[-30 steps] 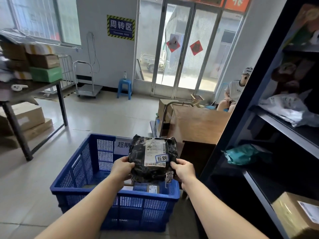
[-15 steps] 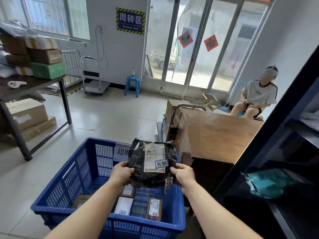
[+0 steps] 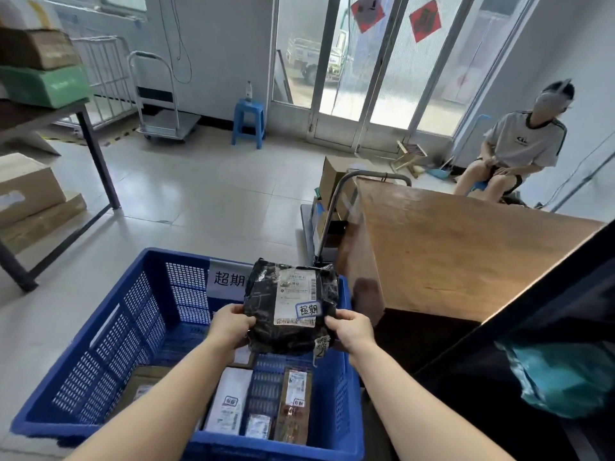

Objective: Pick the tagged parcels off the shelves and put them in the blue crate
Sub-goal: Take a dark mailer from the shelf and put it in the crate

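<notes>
Bright daylight through glass doors [image 3: 359,61]; edges bowed, perhaps slightly soft.

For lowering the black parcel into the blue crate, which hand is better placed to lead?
Probably the left. Both hands grip the black parcel above the blue crate, but the left hand is over the crate's open interior, while the right hand sits at its right wall.

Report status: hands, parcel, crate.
Left hand and right hand grip black parcel by its sides. Parcel above blue crate, not in yet. Nothing in the way.
</notes>
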`<state>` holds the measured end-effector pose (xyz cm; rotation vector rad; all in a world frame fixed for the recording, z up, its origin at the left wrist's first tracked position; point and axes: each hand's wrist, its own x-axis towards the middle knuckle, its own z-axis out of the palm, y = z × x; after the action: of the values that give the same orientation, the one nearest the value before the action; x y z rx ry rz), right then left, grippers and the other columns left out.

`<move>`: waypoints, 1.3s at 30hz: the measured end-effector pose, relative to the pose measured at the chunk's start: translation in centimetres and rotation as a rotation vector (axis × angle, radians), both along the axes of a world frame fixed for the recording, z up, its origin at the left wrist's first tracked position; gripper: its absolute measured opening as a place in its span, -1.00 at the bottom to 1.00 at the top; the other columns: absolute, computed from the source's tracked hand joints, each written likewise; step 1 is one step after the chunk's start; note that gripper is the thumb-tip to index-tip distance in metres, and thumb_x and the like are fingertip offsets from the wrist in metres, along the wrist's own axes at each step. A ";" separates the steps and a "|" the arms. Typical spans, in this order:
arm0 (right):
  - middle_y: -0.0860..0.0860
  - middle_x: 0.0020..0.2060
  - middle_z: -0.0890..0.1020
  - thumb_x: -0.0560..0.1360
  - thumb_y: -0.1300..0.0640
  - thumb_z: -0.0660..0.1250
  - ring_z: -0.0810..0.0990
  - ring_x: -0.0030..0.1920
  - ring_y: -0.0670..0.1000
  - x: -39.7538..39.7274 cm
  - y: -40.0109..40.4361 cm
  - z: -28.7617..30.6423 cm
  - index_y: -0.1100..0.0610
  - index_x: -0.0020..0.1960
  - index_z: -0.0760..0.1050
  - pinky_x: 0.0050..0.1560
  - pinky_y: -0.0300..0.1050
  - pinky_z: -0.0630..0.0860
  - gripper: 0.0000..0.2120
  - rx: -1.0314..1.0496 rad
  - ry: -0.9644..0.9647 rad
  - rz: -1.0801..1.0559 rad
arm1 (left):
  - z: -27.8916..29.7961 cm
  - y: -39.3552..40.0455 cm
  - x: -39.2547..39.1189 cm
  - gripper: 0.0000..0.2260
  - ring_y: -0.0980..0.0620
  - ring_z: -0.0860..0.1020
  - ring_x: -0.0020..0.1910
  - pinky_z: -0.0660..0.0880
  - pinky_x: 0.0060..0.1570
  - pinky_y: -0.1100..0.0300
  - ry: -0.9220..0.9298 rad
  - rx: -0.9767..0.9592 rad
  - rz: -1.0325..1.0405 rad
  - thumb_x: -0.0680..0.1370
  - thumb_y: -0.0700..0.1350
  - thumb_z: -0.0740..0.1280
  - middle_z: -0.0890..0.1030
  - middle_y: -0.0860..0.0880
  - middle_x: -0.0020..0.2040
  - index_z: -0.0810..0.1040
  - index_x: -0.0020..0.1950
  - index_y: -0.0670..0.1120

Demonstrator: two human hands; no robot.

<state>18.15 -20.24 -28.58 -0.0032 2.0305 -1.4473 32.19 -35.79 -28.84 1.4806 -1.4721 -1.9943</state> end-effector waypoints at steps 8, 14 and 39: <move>0.10 -0.04 0.67 0.48 0.31 0.37 0.64 0.03 0.12 -5.2 -5.7 -3.5 0.15 0.07 0.60 0.15 0.06 0.57 -0.81 0.073 -0.052 -0.072 | -4.3 -6.7 -6.1 -0.74 -0.16 0.60 0.03 0.57 -0.18 0.09 -0.064 -0.023 -0.071 0.50 -0.37 0.29 0.61 -0.19 0.06 0.50 0.19 -0.22; 0.12 0.06 0.67 0.45 0.28 0.41 0.63 0.08 0.15 -7.8 -8.4 -9.1 0.18 0.20 0.57 0.15 0.16 0.57 -0.67 0.154 -0.117 -0.142 | -8.9 -9.5 -9.1 -0.74 -0.08 0.59 0.01 0.56 0.07 0.01 -0.184 -0.092 -0.148 0.49 -0.30 0.32 0.62 -0.10 0.04 0.52 0.17 -0.13; 0.07 0.10 0.65 0.48 0.29 0.34 0.61 0.10 0.12 -16.5 -12.5 -42.7 0.14 0.25 0.56 0.13 0.05 0.56 -0.66 0.337 -0.211 -0.167 | -41.8 -12.1 -18.0 -0.77 -0.18 0.62 0.04 0.56 0.04 -0.07 -0.347 0.192 -0.138 0.54 -0.30 0.20 0.65 -0.16 0.02 0.55 0.14 -0.16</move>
<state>1.69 -32.78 -71.23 0.4505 2.1095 -1.1287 14.23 -47.85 -70.61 1.9358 -1.5865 -2.0871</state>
